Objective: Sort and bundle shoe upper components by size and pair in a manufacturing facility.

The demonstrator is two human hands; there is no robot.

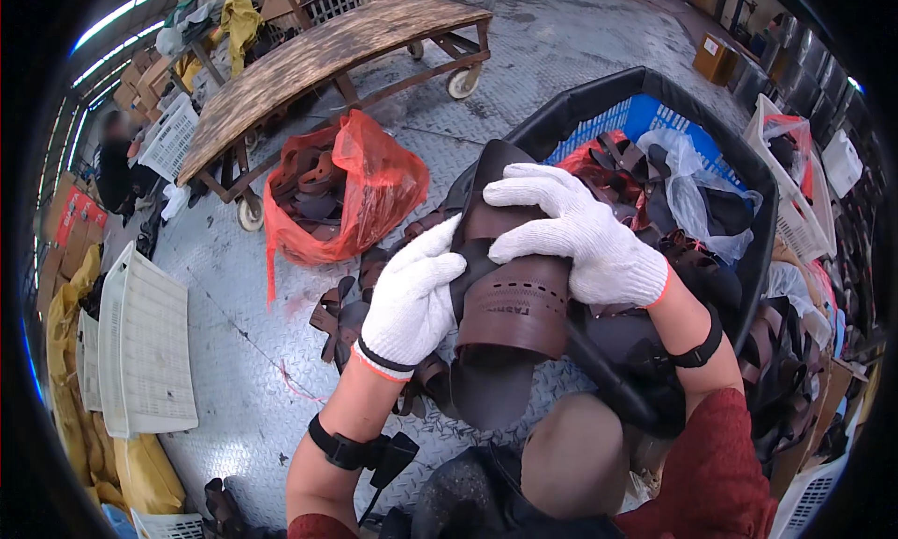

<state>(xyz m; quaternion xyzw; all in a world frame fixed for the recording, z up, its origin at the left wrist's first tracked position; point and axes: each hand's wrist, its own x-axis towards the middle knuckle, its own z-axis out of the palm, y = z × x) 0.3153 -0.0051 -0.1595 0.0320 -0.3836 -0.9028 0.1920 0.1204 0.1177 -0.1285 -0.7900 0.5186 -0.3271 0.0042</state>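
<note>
In front of me is a brown slide sandal with a broad, slotted strap and a dark sole. A second brown strap lies farther up, partly under my fingers, so I cannot tell whether this is one sandal or a pair. My left hand, in a white knit glove, pinches the left edge with thumb and fingers. My right hand, gloved alike, curls over the top and right side. Below and left of them, more brown sandals are heaped on the floor, partly hidden by my left hand.
A red plastic bag of sandals stands beyond my left hand. To the right is a black-rimmed blue basket holding sandals and plastic bags. A wooden-topped cart stands farther off; a white crate is at left. A person is at far left.
</note>
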